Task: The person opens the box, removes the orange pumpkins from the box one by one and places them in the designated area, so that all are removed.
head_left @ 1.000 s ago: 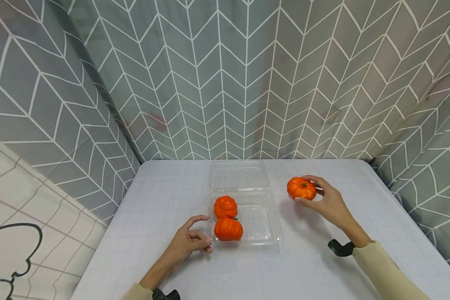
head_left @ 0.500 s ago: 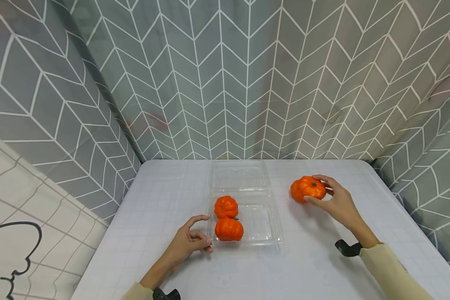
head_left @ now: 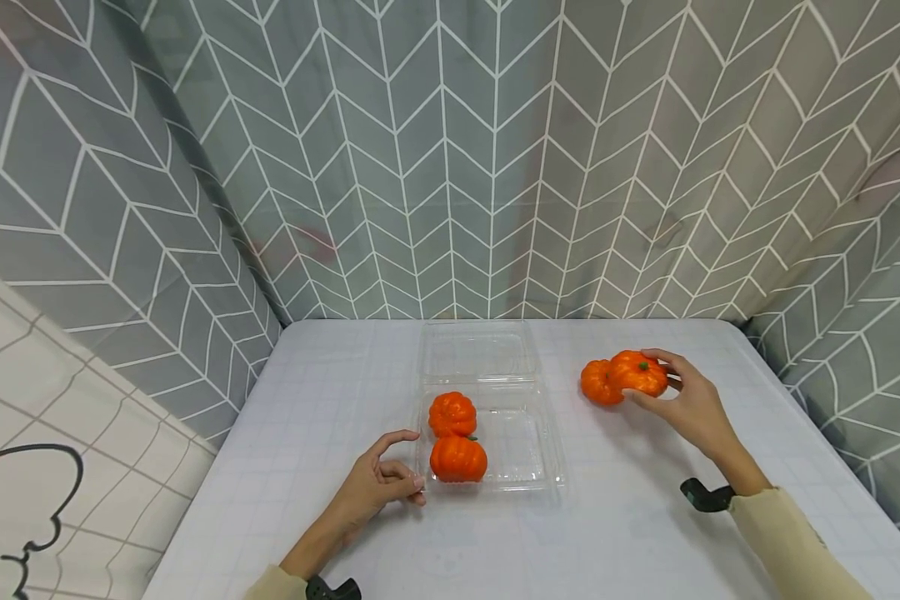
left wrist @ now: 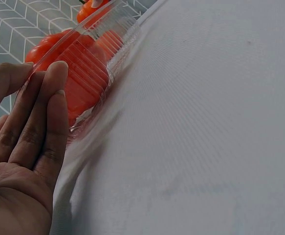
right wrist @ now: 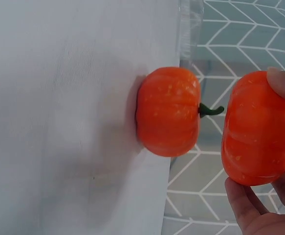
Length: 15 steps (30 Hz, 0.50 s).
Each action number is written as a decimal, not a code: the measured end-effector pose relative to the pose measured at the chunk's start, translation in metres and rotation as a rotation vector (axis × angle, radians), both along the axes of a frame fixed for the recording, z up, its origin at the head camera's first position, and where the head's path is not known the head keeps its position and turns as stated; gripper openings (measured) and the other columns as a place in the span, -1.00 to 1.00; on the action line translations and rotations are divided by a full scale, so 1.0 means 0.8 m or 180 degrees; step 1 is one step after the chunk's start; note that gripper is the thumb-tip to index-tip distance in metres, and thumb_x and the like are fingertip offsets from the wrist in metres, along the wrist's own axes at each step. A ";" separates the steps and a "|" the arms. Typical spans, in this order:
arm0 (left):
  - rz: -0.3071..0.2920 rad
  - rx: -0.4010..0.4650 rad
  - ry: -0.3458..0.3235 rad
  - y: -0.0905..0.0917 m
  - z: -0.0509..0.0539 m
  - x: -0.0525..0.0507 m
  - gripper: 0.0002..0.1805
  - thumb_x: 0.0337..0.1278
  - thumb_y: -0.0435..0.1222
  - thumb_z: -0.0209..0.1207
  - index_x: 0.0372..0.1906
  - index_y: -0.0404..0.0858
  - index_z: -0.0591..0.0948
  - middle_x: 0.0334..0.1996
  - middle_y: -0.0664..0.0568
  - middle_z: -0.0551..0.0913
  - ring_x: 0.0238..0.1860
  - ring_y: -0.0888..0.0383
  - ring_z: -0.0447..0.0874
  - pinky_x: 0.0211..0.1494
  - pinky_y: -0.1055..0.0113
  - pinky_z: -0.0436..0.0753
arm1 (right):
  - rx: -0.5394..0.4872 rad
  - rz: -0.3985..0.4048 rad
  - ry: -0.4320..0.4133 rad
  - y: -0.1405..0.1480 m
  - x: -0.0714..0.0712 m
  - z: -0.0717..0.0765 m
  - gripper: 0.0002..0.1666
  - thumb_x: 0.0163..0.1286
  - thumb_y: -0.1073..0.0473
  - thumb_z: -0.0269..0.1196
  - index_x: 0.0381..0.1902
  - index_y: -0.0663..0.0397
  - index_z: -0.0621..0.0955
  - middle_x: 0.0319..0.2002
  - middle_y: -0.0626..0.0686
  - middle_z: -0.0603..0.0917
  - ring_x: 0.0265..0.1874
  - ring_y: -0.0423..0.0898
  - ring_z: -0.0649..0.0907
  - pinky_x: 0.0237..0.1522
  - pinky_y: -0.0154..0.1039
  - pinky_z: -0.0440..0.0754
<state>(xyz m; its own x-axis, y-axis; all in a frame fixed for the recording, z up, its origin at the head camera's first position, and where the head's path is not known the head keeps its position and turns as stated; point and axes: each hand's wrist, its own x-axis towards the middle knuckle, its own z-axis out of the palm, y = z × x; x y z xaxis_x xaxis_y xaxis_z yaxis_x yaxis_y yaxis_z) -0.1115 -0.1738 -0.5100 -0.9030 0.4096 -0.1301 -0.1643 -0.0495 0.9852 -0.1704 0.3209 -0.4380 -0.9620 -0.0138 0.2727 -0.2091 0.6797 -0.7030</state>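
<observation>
A small orange pumpkin (head_left: 640, 373) with a green stem is gripped by my right hand (head_left: 686, 407), thumb and fingers on its sides. In the right wrist view that held pumpkin (right wrist: 259, 129) is lifted off the table, above another orange pumpkin (right wrist: 167, 112) that stands on the cloth. My left hand (head_left: 381, 477) pinches the near left edge of a clear plastic clamshell box (head_left: 521, 450). Inside the box's left half, one behind the other, are two pumpkins, a rear one (head_left: 452, 414) and a front one (head_left: 458, 459). The left wrist view shows my fingertips (left wrist: 58, 73) at the box's rim.
The box's lid (head_left: 478, 352) lies folded back toward the rear edge of the white-covered table (head_left: 330, 375). A grey curtain with white chevron lines (head_left: 465, 167) hangs behind the table and along both sides.
My right hand has moved to the right with its pumpkin, uncovering the other pumpkin on the table. The left hand and the box stay where they were.
</observation>
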 end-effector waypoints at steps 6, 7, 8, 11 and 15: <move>0.0000 -0.0004 0.0006 0.000 0.001 0.001 -0.16 0.22 -0.33 0.43 0.53 -0.15 0.26 -0.34 -0.15 0.77 -0.31 -0.08 0.83 0.04 0.05 0.73 | -0.0058 -0.0076 -0.0072 0.007 -0.001 0.000 -0.10 0.25 -0.03 0.55 0.42 0.15 0.43 0.40 0.36 0.39 0.27 0.41 0.43 0.22 0.42 0.41; -0.0002 0.0001 0.0006 0.000 0.001 0.001 -0.16 0.22 -0.34 0.43 0.53 -0.15 0.26 -0.34 -0.15 0.77 -0.31 -0.08 0.83 0.04 0.05 0.73 | -0.0051 -0.0087 -0.0066 0.009 -0.001 0.000 -0.10 0.25 -0.03 0.55 0.42 0.16 0.43 0.40 0.36 0.38 0.27 0.41 0.43 0.22 0.42 0.41; -0.0002 0.0004 0.0005 0.000 0.001 0.001 -0.16 0.22 -0.34 0.43 0.53 -0.15 0.26 -0.34 -0.15 0.77 -0.31 -0.08 0.83 0.03 0.05 0.73 | -0.0043 -0.0096 -0.0058 0.010 -0.001 0.000 -0.10 0.25 -0.04 0.55 0.42 0.17 0.43 0.40 0.37 0.39 0.27 0.41 0.43 0.22 0.41 0.41; -0.0004 0.0017 0.0008 0.000 0.001 0.002 -0.16 0.22 -0.34 0.43 0.53 -0.15 0.25 -0.34 -0.15 0.77 -0.31 -0.08 0.83 0.04 0.05 0.73 | -0.0013 -0.0128 -0.0050 0.014 -0.002 -0.001 -0.10 0.26 -0.04 0.54 0.42 0.20 0.43 0.40 0.37 0.39 0.27 0.41 0.43 0.22 0.41 0.41; -0.0011 0.0030 0.0013 0.000 0.000 0.002 -0.16 0.23 -0.34 0.42 0.53 -0.15 0.25 -0.34 -0.15 0.77 -0.31 -0.07 0.83 0.04 0.05 0.73 | -0.0012 -0.0183 -0.0059 0.019 -0.004 -0.003 -0.09 0.26 -0.04 0.54 0.42 0.22 0.41 0.40 0.38 0.39 0.27 0.43 0.43 0.20 0.42 0.42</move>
<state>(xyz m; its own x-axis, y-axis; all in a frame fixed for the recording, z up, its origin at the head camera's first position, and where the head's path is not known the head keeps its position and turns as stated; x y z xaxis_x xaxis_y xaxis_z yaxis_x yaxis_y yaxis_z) -0.1103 -0.1742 -0.5099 -0.9021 0.4138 -0.1225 -0.1605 -0.0582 0.9853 -0.1740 0.3360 -0.4406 -0.9660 0.0425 0.2549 -0.1568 0.6876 -0.7090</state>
